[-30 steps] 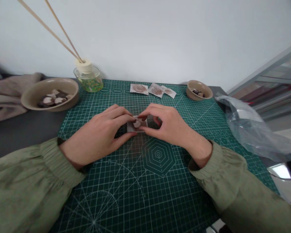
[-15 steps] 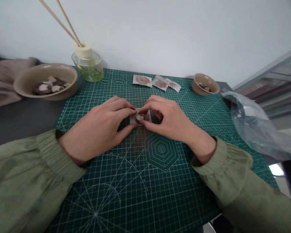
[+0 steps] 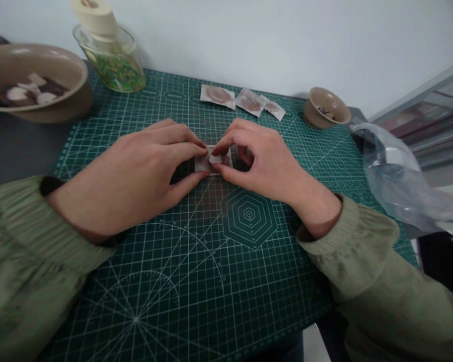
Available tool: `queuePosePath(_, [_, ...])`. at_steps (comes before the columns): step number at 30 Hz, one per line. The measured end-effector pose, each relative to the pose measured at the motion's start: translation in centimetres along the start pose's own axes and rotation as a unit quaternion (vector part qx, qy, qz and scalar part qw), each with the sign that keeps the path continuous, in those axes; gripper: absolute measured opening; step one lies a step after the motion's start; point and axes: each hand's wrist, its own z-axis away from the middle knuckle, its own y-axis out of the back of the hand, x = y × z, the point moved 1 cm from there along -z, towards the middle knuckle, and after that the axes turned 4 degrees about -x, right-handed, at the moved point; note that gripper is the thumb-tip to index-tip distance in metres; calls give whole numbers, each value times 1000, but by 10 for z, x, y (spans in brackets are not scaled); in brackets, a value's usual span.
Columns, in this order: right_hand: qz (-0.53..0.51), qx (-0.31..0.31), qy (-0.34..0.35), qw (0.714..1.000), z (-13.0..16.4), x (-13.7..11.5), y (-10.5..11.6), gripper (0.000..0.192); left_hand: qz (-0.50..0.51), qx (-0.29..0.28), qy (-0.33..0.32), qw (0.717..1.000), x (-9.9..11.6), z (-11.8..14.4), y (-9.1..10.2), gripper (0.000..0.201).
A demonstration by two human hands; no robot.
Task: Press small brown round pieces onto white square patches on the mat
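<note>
Centrally, hands: left hand (image 3: 136, 176) and right hand (image 3: 260, 166) meet fingertip to fingertip, both pinched on the small pouch (image 3: 211, 162).
Pouch: pale packet on the green cutting mat (image 3: 211, 281), just above its printed hexagon.
Twelve o'clock: three filled packets (image 3: 241, 99) lying in a row.
One o'clock: small bowl (image 3: 326, 106).
Ten o'clock: large bowl (image 3: 33, 80), glass diffuser jar (image 3: 111, 60).
Three o'clock: clear plastic bag (image 3: 396, 176).

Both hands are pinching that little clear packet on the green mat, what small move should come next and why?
Probably press the pale chip down flat: the left hand and right hand pinch the small clear packet between fingertips, low over the green cutting mat.
</note>
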Motion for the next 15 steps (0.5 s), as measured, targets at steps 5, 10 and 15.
queuePosePath(5, [-4,-20,-32,999,-2,0,2,12,3,1,-19,1000,2,0,-1,51])
queuePosePath(10, [-18,-22,-52,998,-4,-4,4,14,-19,17,-18,999,-2,3,-5,58])
queuePosePath(15, [-20,-22,-74,997,-5,-8,5,19,7,20,-15,1000,-13,6,-9,61])
